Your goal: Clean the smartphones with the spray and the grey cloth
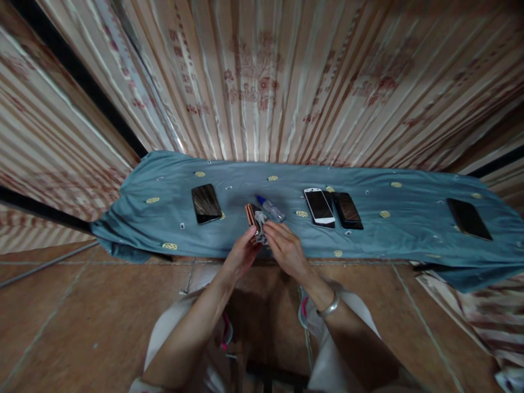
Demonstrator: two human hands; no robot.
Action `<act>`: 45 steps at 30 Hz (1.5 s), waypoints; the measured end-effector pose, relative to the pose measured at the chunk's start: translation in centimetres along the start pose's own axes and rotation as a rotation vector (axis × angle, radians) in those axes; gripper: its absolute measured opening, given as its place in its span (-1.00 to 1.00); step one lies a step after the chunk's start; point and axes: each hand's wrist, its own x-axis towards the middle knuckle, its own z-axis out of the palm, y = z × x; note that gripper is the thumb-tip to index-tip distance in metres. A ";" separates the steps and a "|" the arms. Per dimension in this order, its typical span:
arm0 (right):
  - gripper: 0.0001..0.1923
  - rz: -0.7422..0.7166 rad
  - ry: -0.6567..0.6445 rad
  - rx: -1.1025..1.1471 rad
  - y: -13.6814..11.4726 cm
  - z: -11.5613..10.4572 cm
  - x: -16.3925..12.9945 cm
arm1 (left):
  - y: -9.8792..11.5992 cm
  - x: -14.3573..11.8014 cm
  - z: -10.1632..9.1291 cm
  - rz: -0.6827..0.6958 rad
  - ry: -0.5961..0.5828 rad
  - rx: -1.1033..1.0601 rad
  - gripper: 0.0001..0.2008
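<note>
My left hand (242, 252) is closed on a phone (249, 214) with a copper-coloured edge, held tilted above the near side of the cloth-covered table. Fingers of my right hand (286, 248) pinch a crumpled grey cloth (261, 226) and press it against the phone. Much of the phone is hidden behind the cloth and fingers. Just beyond them lies a clear bottle (273, 209) with a blue pointed cap. To the right, a white-framed phone (319, 206) rests on a dark one, beside more dark phones (347, 210).
A dark phone (206, 203) lies at the left, another dark device (469, 218) at the far right. Blue patterned cloth (245, 174) covers the long narrow table. Pleated curtains (262, 82) hang behind it. Dark poles (82, 76) slant across the left.
</note>
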 end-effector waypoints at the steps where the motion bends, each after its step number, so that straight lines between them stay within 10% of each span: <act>1: -0.67 0.006 -0.002 0.009 0.0 -0.1 0.0 | -0.1 0.0 -0.1 0.005 -0.013 0.010 -0.84; 22: -0.49 0.170 -0.047 0.058 2.4 -0.7 0.3 | -1.8 -0.5 -0.5 0.062 -0.268 0.287 -0.70; 45: -0.59 0.403 0.041 0.294 2.8 0.9 0.1 | -0.4 0.3 -0.7 0.061 -0.178 0.177 -0.76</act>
